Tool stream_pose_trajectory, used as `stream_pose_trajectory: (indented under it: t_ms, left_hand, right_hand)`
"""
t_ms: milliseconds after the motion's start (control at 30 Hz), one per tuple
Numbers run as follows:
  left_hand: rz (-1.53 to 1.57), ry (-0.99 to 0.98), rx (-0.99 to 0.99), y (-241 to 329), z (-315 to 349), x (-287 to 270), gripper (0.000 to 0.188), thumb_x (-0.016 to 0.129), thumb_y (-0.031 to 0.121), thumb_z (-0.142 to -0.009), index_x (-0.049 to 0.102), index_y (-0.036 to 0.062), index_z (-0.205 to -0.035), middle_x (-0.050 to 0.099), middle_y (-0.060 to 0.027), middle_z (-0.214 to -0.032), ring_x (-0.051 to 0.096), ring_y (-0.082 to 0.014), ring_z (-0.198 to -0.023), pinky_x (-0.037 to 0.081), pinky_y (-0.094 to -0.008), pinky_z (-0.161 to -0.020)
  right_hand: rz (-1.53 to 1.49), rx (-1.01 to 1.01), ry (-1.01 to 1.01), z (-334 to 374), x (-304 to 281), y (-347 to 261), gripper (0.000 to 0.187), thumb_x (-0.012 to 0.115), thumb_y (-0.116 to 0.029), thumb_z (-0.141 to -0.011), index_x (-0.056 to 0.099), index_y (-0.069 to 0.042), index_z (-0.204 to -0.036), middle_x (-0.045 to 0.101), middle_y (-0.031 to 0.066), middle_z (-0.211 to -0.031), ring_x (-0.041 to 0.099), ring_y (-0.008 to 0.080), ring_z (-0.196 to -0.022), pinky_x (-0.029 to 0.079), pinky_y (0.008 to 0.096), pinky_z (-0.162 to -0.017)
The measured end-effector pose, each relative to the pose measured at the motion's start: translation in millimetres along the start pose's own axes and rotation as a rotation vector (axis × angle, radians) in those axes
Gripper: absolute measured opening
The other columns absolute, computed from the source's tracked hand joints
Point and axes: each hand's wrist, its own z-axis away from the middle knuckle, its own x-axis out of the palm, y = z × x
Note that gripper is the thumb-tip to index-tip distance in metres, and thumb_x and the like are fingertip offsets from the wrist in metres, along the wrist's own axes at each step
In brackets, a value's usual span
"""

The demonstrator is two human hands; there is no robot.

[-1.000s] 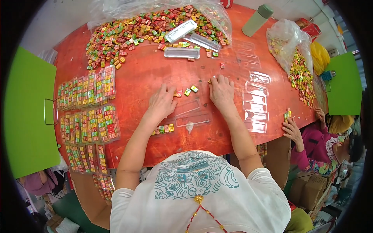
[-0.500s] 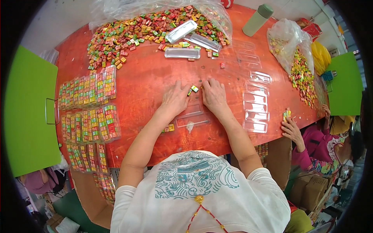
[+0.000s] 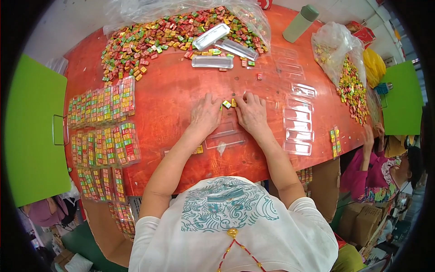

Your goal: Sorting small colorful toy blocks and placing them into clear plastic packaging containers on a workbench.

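Note:
Over the middle of the red table, my left hand (image 3: pixel 207 113) is closed, fingers bent down, with a small green wrapped candy (image 3: pixel 221 107) at its thumb side. Facing it, my right hand (image 3: pixel 252 113) is closed too, its thumb and finger against a yellow wrapped candy (image 3: pixel 234 103). Between them lies a white, green and yellow candy (image 3: pixel 227 104). Nearer my body are clear plastic trays (image 3: pixel 224 141). Several candies (image 3: pixel 198 149) show partly behind my left forearm.
A big candy heap (image 3: pixel 163 36) with clear lids or trays (image 3: pixel 212 62) spreads at the back. Filled packs (image 3: pixel 97 147) line the left; clear trays (image 3: pixel 298 122) run down the right. Beyond are a green bottle (image 3: pixel 299 25), another candy pile (image 3: pixel 351 93) and a co-worker's arm (image 3: pixel 368 145).
My right hand has shifted slightly right, and a yellow candy now shows at its fingertips. The co-worker's hand has left the filled pack on the right edge.

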Motion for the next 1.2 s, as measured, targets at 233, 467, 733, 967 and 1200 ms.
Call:
stream_pose_trajectory:
  t_ms: [233,467,733,967,1200]
  left_hand:
    - [-0.009,0.012,-0.059,2,-2,1,0.026,0.066,0.019,-0.085,0.060,0.0083,-0.108,0.049,-0.0188,-0.106,0.062,-0.0388,-0.091,0.055,-0.0503,-0.071]
    - [-0.017,0.029,-0.008,2,2,2,0.036,0.068,0.023,-0.085,0.059,0.0153,-0.119,0.051,-0.0180,-0.099,0.061,-0.0391,-0.090,0.053,-0.0511,-0.069]
    - [-0.042,0.115,0.044,0,2,9,0.022,0.066,0.019,-0.084,0.061,0.0097,-0.103,0.051,-0.0177,-0.096,0.061,-0.0370,-0.084,0.052,-0.0496,-0.068]
    - [-0.059,0.066,0.006,1,1,7,0.027,0.067,0.021,-0.086,0.061,0.0144,-0.111,0.051,-0.0156,-0.097,0.061,-0.0355,-0.088,0.053,-0.0488,-0.069]
    - [-0.066,0.050,-0.011,0,1,5,0.027,0.066,0.021,-0.086,0.061,0.0145,-0.112,0.051,-0.0155,-0.098,0.062,-0.0355,-0.089,0.053,-0.0492,-0.070]
  right_hand:
    - [-0.027,-0.089,0.018,-7,5,-5,0.026,0.066,-0.017,-0.084,0.064,-0.012,-0.109,0.057,0.0084,-0.098,0.056,0.0268,-0.093,0.039,0.0409,-0.081]
    - [-0.070,-0.054,-0.008,-7,4,-1,0.028,0.065,-0.020,-0.084,0.063,-0.009,-0.110,0.058,0.0100,-0.100,0.057,0.0280,-0.095,0.039,0.0425,-0.080]
    - [0.300,0.153,0.133,-53,5,75,0.021,0.064,-0.027,-0.084,0.066,-0.008,-0.093,0.063,0.0108,-0.093,0.062,0.0273,-0.089,0.042,0.0454,-0.078]
    - [0.348,0.277,-0.091,-83,17,100,0.022,0.061,-0.027,-0.087,0.063,-0.008,-0.098,0.069,0.0123,-0.094,0.069,0.0291,-0.088,0.045,0.0476,-0.077]
    - [0.320,0.142,-0.089,-87,22,93,0.015,0.062,-0.023,-0.086,0.062,-0.011,-0.095,0.069,0.0113,-0.093,0.068,0.0282,-0.090,0.045,0.0463,-0.077]
